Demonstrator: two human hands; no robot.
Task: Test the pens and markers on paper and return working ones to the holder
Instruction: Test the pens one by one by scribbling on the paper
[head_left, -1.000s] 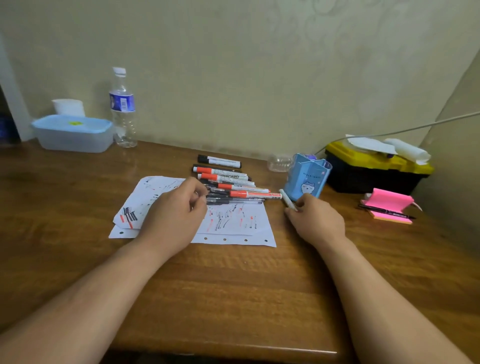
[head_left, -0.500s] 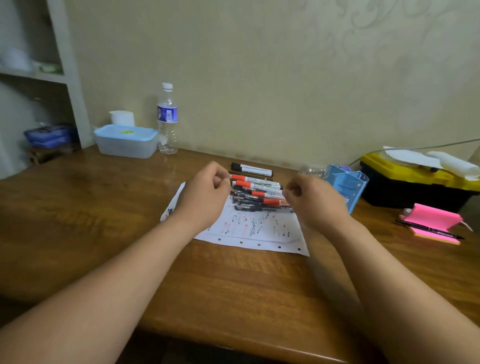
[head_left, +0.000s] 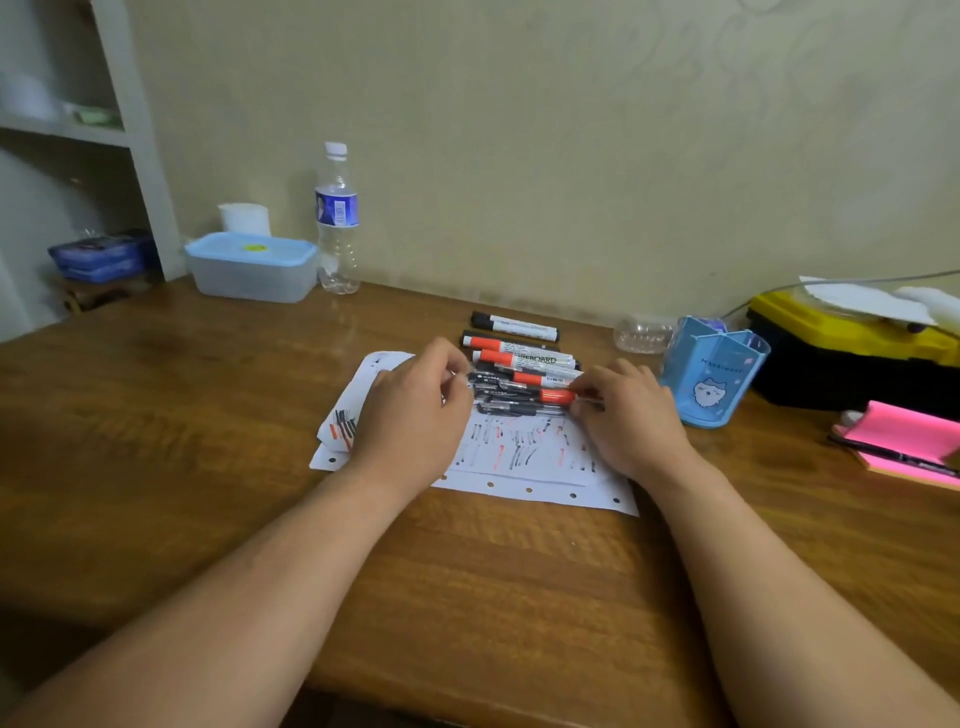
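— Pens and markers (head_left: 522, 370): where have you got them?

— In a heap across the far edge of the paper (head_left: 524, 460), lying side by side with their ends pointing left and right. One black-capped marker (head_left: 514, 326) lies apart, just beyond the heap, nearer the wall.

— And your hands?

— My left hand (head_left: 413, 415) is at the left end of the heap, knuckles up. The fingers are curled in and the tips are against the ends of the black pens. My own knuckles hide whether I have one pinched, so I cannot tell. My right hand (head_left: 631, 421) is at the right end, with thumb and fingertips closed on the red marker (head_left: 556, 397) nearest me, at its red end.

— The holder?

— The blue holder (head_left: 714, 374) stands upright on the table (head_left: 208, 441), just right of my right hand and off the paper. I can't make out whether anything is in it.

— What does the paper look like?

— It's white, with punched holes along the near edge and short black and red strokes all over it. Another scribbled piece sticks out to the left, under my left hand.

— What else is around?

— Far left by the wall there's a water bottle (head_left: 337, 218), just beside a plastic box (head_left: 252, 270) with a blue lid. On the right, beyond the holder, sits a yellow and black toolbox (head_left: 831, 322). Nearer me on that side is a pad of pink sticky notes (head_left: 906, 428) with a black pen (head_left: 898, 460) lying on it.
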